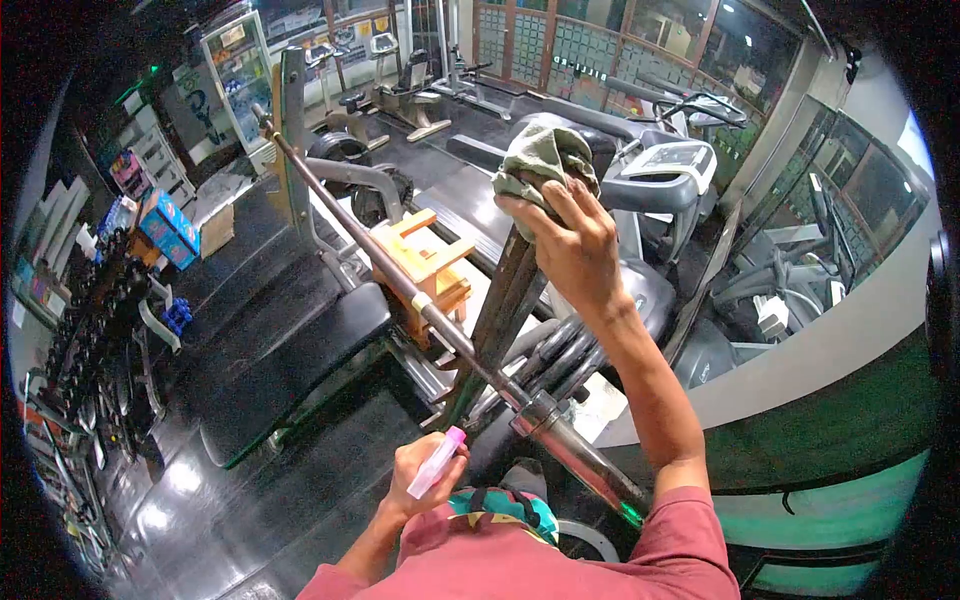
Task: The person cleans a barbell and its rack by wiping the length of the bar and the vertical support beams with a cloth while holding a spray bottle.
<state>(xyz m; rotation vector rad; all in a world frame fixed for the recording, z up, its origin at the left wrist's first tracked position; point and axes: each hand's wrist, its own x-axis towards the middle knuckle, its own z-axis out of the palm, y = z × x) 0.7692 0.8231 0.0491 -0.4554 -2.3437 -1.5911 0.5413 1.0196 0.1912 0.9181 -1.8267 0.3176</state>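
Observation:
My right hand [575, 240] is closed round a crumpled grey-green cloth [545, 160]. The cloth is pressed over the top end of a dark metal upright post [508, 290] of a weight bench rack. Lower down, near my body, my left hand [425, 475] grips a spray bottle whose white head with a pink tip [440, 462] points up and forward; its lower part is hidden. A long barbell [370, 240] without plates lies across the rack, passing between my two hands, its thick sleeve [580, 455] close to my right forearm.
A black padded bench [300, 370] stands to the left beneath the barbell. Behind the bar is a wooden stool-like stand [425, 265]. A treadmill [660, 175] stands beyond the post, a mirror [810, 240] is on the right, and a dumbbell rack [95, 330] lines the left.

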